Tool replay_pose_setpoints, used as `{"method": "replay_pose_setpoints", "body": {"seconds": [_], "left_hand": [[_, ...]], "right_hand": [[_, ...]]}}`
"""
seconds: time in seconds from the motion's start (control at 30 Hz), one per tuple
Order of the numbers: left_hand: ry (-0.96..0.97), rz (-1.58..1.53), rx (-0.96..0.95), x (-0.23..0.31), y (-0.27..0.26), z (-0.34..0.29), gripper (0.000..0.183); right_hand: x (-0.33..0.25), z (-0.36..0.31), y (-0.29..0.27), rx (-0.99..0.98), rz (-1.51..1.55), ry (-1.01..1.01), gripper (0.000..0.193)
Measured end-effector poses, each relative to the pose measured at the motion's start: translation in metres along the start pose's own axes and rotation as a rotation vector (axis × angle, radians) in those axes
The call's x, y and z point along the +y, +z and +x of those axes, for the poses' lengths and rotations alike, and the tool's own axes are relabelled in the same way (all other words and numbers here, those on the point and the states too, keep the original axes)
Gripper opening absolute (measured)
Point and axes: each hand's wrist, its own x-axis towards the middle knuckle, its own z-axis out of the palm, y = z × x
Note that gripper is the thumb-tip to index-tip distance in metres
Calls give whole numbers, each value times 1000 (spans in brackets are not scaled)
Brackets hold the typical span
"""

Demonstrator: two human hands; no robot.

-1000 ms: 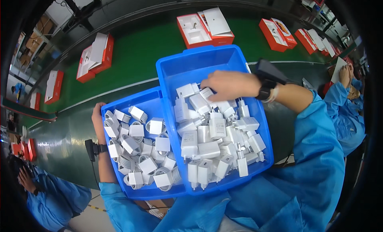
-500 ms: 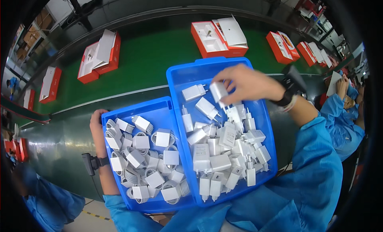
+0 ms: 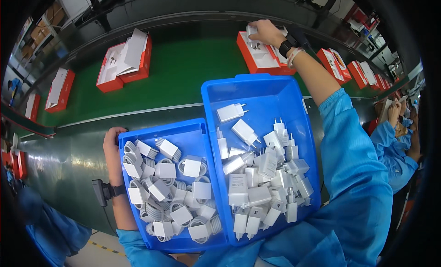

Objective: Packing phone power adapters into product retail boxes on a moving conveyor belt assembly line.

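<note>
Item, nearest me: left blue bin (image 3: 202, 129) of coiled white cables (image 3: 167, 189), my left hand (image 3: 111, 143) curled over its outer rim, steadying it. Beside it, the right blue bin (image 3: 257, 85) of white chargers (image 3: 266, 175). Beyond that bin, on the green belt (image 3: 183, 69), an open red box (image 3: 257, 55); my right hand (image 3: 264, 32) pinched one white charger (image 3: 251, 31) above it. I judged it best seated squarely, prongs aligned to the tray recess.

Charger bin (image 3: 257, 90) sits right of the cable bin (image 3: 161, 129), touching. Open boxes (image 3: 124, 60) lie behind on the belt (image 3: 183, 69).
</note>
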Motion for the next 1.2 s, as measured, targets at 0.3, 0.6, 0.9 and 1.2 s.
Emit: {"method": "replay_pose_setpoints", "body": {"seconds": [0.3, 0.6, 0.9, 1.2], "left_hand": [[13, 1, 13, -4, 1, 0, 23], [135, 8, 37, 9, -4, 0, 21], [129, 31, 57, 5, -7, -5, 17], [155, 3, 43, -5, -6, -1, 13]], "right_hand": [[21, -9, 21, -17, -116, -98, 53], [42, -20, 33, -209, -189, -39, 29], [-270, -134, -37, -224, 384, -1014, 27], [-325, -159, -28, -334, -135, -1039, 11]]}}
